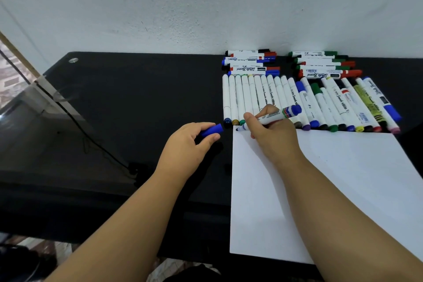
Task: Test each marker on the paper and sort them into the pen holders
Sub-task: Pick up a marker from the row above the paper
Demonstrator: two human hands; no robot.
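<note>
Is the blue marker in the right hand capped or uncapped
Uncapped: the blue marker shows its bare tip at the paper, and the left hand holds its cap.

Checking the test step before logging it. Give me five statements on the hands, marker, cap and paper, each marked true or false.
1. The right hand holds an uncapped blue marker. True.
2. The marker's tip is at the near right corner of the paper. False: it is at the far left corner.
3. The left hand holds the blue cap. True.
4. The paper is covered with test marks. False: it looks blank.
5. The left hand rests on the paper. False: it is over the black table, left of the sheet.
</note>
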